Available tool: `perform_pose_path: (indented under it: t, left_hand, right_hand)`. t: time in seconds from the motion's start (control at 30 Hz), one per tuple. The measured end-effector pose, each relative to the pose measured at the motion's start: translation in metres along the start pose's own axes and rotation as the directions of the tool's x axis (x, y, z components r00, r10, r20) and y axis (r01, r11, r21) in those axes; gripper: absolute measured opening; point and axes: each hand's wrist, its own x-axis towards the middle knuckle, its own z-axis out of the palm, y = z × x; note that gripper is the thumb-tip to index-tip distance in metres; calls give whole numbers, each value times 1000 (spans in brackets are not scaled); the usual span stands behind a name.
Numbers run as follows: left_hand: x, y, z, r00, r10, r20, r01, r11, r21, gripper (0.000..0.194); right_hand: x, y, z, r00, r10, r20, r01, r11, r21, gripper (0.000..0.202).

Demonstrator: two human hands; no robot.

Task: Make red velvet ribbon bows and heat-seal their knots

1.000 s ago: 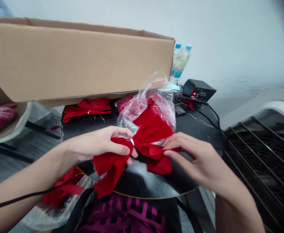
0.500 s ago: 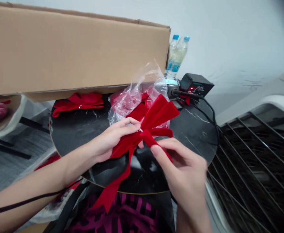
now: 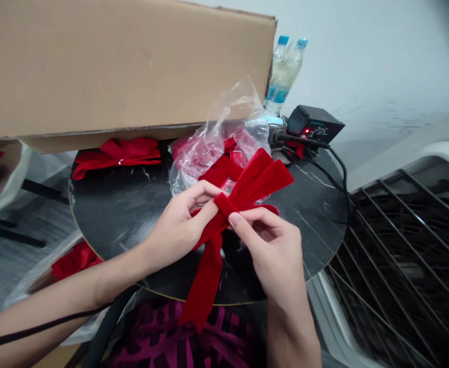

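A red velvet bow (image 3: 260,179) is held over the dark round table, its loops fanned to the upper right and one notched tail hanging past the table's front edge. My left hand (image 3: 184,222) is closed on the bow near its middle, thumb on top. Between the thumb and fingers of my right hand (image 3: 272,243) is a short red strip, folded across the bow's centre. The strip covers the middle of the bow. Behind my hands sits a clear plastic bag (image 3: 197,153) with red pieces in it.
Another red bow (image 3: 119,153) lies at the table's (image 3: 109,204) back left, before a large cardboard box (image 3: 124,66). Two bottles (image 3: 285,71) and a black control box (image 3: 316,124) with a lit red light and cable stand back right. A metal rack (image 3: 400,245) is at the right.
My right hand has moved left and brought the red strip over the bow's centre, covering the silvery tie seen before. The hanging tail has swung to the right.
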Motion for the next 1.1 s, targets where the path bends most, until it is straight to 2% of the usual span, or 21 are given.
perform_pose_path:
  t: [0.1,0.23,0.37,0.53,0.6,0.8,0.93,1.1]
  left_hand:
    - [-4,-1,-1,999,39,6,-39,997,60,9]
    - [-5,-1,-1,991,110,-76,-95,979,180,19]
    - [-5,-1,0,980,131,-150,-109,984,144,14]
    - [-4,-1,0,976,97,-194,-80,992,95,13]
    - [-4,-1,-1,970,117,-212,-94,989,117,12]
    - [-5,-1,0,937,181,-299,-119,970,214,9]
    - [-7,-1,2,914,246,-321,-160,949,273,7]
    - [-6,-1,3,913,259,-316,-168,943,286,4]
  right_hand:
    - [2,-1,1,1000,6,-3,-6,1000,7,15]
    - [1,-3,3,1000,-16,11,16,1000,3,14]
    - [-4,1,5,1000,-27,-9,27,999,21,14]
    - [-10,8,8,999,6,-48,-2,996,91,16]
    - [-11,9,12,998,3,-65,5,993,117,15]
    - [-12,11,24,978,-91,-188,126,974,186,10]
    - [-13,15,27,972,-89,-216,138,965,225,9]
    - [-13,20,30,969,-66,-239,132,952,274,15]
